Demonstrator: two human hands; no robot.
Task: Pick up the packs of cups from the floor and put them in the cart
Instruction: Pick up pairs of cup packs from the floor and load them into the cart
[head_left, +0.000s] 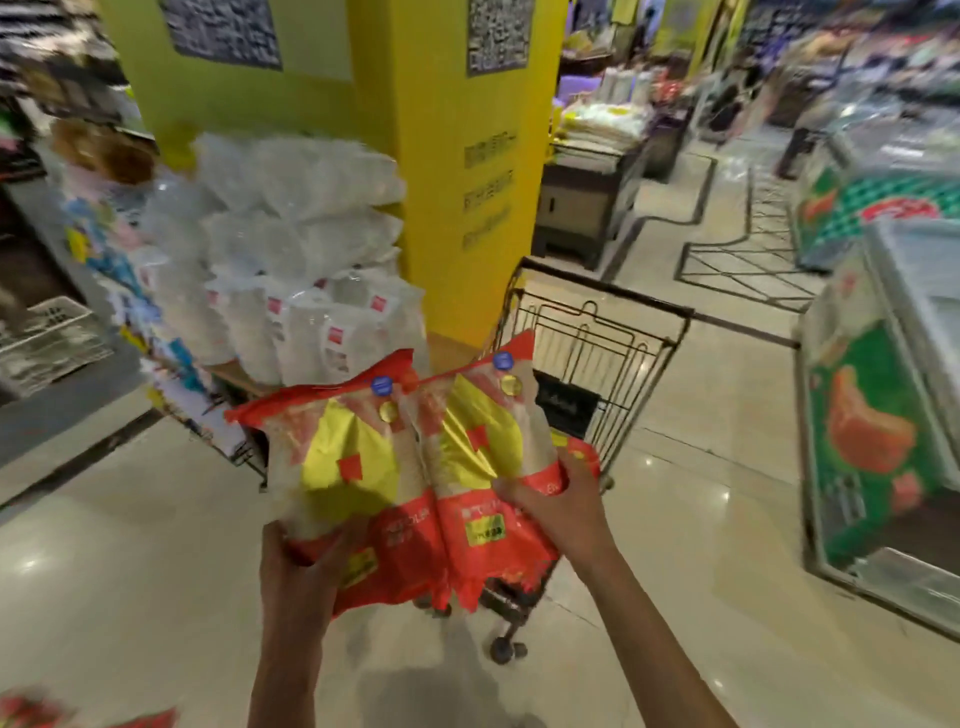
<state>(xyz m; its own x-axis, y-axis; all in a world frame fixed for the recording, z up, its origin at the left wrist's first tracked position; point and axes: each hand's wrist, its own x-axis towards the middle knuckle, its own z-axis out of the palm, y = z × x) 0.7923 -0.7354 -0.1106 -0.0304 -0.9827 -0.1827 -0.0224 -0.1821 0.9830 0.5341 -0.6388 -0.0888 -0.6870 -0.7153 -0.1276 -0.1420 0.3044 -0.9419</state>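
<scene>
Two cup packs (410, 467) gripped by both hands (306, 566) (556, 499) above cart (597, 353).

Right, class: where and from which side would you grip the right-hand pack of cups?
Grip the right-hand pack of cups at its near red bottom end, from its outer right side, as the right hand does: the left pack blocks its inner side, and the far end points at the cart.

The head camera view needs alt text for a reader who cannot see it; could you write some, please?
A person's left hand and right hand hold two red and yellow packs of cups side by side above a wire shopping cart on a shiny shop floor. A yellow pillar and stacked white packs stand behind.
</scene>
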